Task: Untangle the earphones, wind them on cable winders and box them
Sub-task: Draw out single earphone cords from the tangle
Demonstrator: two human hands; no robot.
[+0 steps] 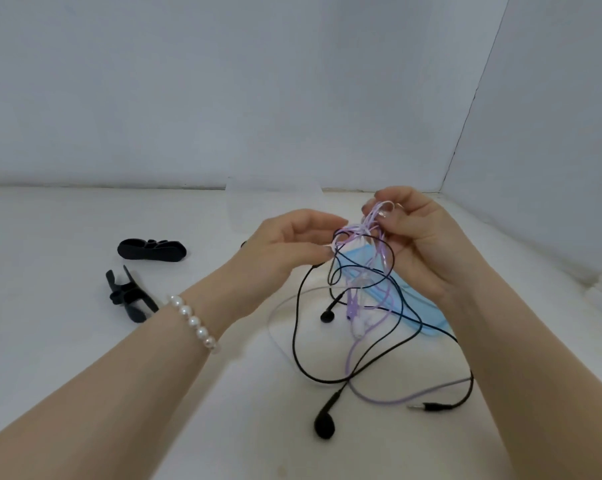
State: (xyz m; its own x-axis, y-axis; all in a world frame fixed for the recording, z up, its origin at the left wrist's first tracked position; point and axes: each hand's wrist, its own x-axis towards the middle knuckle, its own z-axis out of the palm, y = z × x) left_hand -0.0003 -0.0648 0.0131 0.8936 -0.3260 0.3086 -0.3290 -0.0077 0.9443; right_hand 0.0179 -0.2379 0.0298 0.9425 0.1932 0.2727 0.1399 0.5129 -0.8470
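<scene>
Both hands are raised over a white table (85,341), working at a knot of two earphone cords. The left hand (292,244), with a pearl bracelet (194,322) on its wrist, pinches the tangle between thumb and curled fingers at its left side. The right hand (413,237) has its fingers curled round a bunch of purple loops at the top of the knot.

The black earphones (323,424) hang down from the knot in long loops; one bud lies on the table near the front, the other (327,315) dangles higher up, and the plug (431,407) rests on the table to the right. The purple earphones (356,329) are wound through the black cord, their pale buds hanging below the hands.

Behind the cords lies a light blue box (427,323), partly hidden; whether it is open is hard to tell. Two black cable winders lie well to the left: one (152,251) farther back, one (128,296) nearer, just beside the left forearm.
</scene>
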